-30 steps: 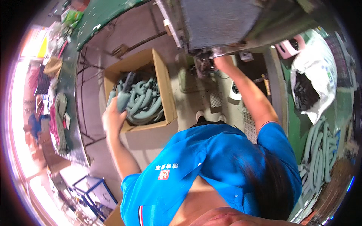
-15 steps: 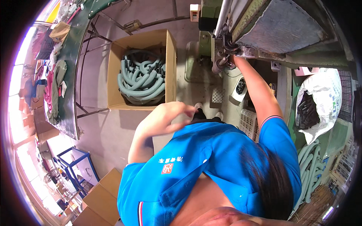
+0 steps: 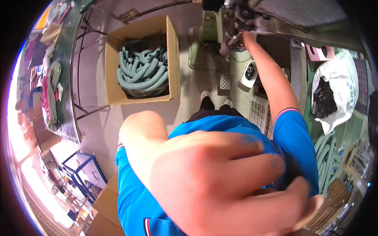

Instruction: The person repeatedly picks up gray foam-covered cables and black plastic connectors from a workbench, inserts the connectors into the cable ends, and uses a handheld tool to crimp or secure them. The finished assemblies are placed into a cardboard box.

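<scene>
My left hand (image 3: 220,181) is raised close to the camera, large and slightly blurred, in front of my blue shirt (image 3: 232,120). Its fingers are loosely bent with gaps between them, and I see nothing held. My right arm stretches forward to the metal machine (image 3: 224,27), where my right hand (image 3: 248,39) is at the machine's head. Its fingers are hidden behind the metal parts, so what it holds or touches there does not show.
At the left a cardboard box (image 3: 173,59) holds several grey-green hoses (image 3: 143,72). Beyond it stands a cluttered worktable (image 3: 67,98). A foot pedal (image 3: 225,82) lies ahead of my feet. On the right are a white sack (image 3: 342,74) with black parts and more hoses (image 3: 325,157).
My left hand has risen from beside the box toward the camera and moved right, across my chest. My right hand stays at the machine. The whole view has shifted a little.
</scene>
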`<act>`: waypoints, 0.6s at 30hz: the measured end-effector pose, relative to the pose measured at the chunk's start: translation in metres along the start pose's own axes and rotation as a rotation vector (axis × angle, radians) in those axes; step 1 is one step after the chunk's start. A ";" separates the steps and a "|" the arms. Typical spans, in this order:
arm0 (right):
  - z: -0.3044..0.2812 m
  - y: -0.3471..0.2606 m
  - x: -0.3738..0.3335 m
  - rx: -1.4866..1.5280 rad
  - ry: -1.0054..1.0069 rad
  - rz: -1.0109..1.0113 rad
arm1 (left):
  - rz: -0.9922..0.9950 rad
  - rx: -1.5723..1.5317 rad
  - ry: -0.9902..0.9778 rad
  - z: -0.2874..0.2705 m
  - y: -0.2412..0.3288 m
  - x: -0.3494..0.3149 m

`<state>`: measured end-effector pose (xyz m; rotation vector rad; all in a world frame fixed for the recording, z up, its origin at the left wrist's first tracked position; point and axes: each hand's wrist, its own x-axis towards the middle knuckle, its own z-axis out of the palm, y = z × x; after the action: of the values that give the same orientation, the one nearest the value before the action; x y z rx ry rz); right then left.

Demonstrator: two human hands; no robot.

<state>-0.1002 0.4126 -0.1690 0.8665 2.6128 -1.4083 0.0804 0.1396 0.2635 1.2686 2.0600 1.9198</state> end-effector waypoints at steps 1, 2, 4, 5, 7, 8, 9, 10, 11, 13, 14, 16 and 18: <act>-0.001 -0.024 -0.017 0.175 -0.035 0.169 | -0.035 0.057 -0.015 -0.002 0.001 -0.008; -0.007 -0.029 -0.024 0.147 -0.059 0.198 | -0.057 0.092 -0.045 -0.003 0.003 -0.015; -0.019 -0.036 -0.027 -0.058 -0.116 0.140 | 0.019 0.108 -0.075 -0.021 -0.001 -0.031; -0.022 -0.031 -0.027 -0.117 -0.127 0.115 | 0.088 0.102 -0.093 -0.027 -0.013 -0.030; -0.020 -0.032 -0.031 -0.142 -0.086 0.075 | 0.238 0.103 -0.124 -0.041 -0.038 -0.033; -0.017 -0.030 -0.031 -0.114 -0.033 0.067 | 0.250 0.092 -0.170 -0.047 -0.052 -0.038; -0.014 -0.030 -0.029 -0.078 0.005 0.051 | 0.259 0.080 -0.213 -0.052 -0.064 -0.044; -0.015 -0.021 -0.028 0.035 0.142 0.018 | 0.219 0.053 -0.285 -0.060 -0.076 -0.054; -0.014 -0.029 -0.032 -0.034 0.166 0.008 | 0.073 0.069 -0.288 -0.063 -0.085 -0.065; -0.019 -0.021 -0.021 -0.157 0.202 -0.028 | -0.216 0.028 -0.254 -0.068 -0.097 -0.086; -0.018 -0.007 -0.007 -0.208 0.209 -0.061 | -0.364 -0.019 -0.216 -0.069 -0.104 -0.099; -0.017 0.011 0.009 -0.251 0.242 -0.215 | -0.538 -0.110 -0.129 -0.070 -0.119 -0.125; -0.017 0.011 0.008 -0.189 0.309 -0.513 | -0.663 -0.228 -0.112 -0.073 -0.125 -0.142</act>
<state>-0.0976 0.4339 -0.1698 0.4319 3.3125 -1.1456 0.0704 0.0118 0.1058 0.5281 1.8171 1.6541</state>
